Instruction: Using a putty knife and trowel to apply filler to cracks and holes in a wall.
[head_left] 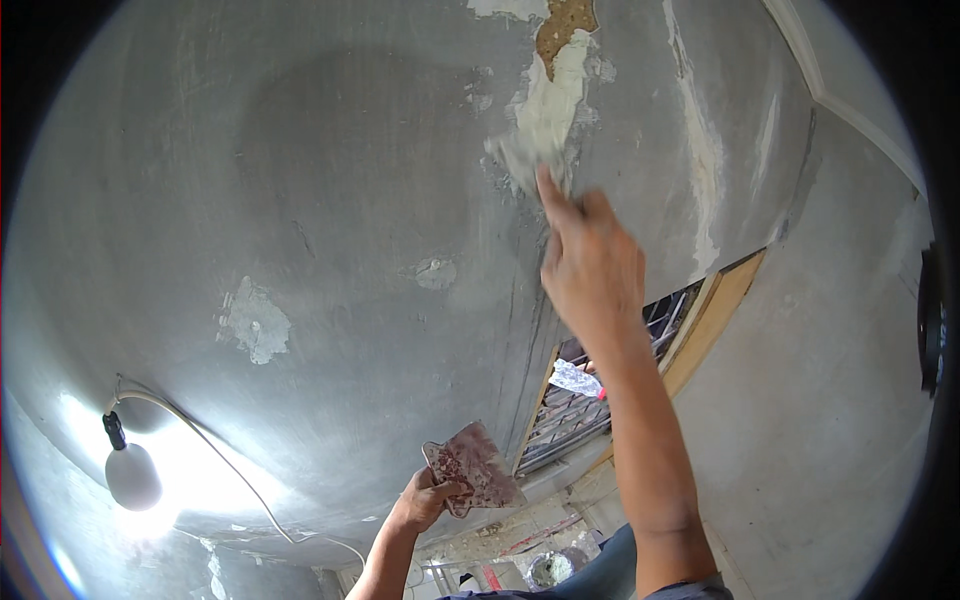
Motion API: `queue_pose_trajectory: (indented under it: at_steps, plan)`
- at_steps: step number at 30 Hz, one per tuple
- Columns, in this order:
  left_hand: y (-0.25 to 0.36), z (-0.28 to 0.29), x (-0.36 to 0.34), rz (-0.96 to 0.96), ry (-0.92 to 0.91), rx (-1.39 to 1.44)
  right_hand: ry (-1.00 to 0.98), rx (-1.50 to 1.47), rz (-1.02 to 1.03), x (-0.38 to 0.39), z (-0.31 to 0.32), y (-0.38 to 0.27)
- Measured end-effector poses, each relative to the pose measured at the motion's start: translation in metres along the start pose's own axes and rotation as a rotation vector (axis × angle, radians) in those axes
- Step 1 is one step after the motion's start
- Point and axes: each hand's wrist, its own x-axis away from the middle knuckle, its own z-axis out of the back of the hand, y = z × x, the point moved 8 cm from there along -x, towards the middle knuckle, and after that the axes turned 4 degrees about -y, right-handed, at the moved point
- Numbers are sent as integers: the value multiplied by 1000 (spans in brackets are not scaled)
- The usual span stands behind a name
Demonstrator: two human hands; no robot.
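My right hand (pixel 598 265) is raised against the grey wall (pixel 390 190), its index finger stretched forward and the other fingers curled. It grips what looks like a putty knife (pixel 520 168); the blade is smeared by motion and the handle is hidden in the palm. The blade meets the lower end of a wet, pale putty strip (pixel 552 105). Above that strip a brown bare spot (pixel 568 25) shows through. Lower down, my left hand (pixel 422 503) is closed on the edge of a flat, squarish putty board (pixel 490 468) with reddish-brown stains.
A lit bulb (pixel 133 477) hangs on a pale cable (pixel 215 447) at lower left. Right of centre, a barred window opening with a wooden frame (pixel 715 315) holds a clear plastic bottle (pixel 575 378). A bucket (pixel 549 570) stands below. Dried patches (pixel 256 320) mark the wall.
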Motion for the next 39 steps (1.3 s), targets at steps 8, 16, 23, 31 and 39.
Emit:
queue_pose_trajectory:
  at_steps: [8,16,23,31,39]
  plan:
    - [-7,4,9,28,46,65,-85,-49,-10,31,2,29]
    - [-9,2,2,-9,-8,29,60,-66,41,14,-17,32]
    - [-10,11,7,28,44,101,-128,-223,-60,94,-53,50]
    - [9,-7,6,-74,0,-1,42,-226,-91,33,-30,58]
    - [-5,-1,10,-47,33,223,-200,-603,-72,158,-57,45]
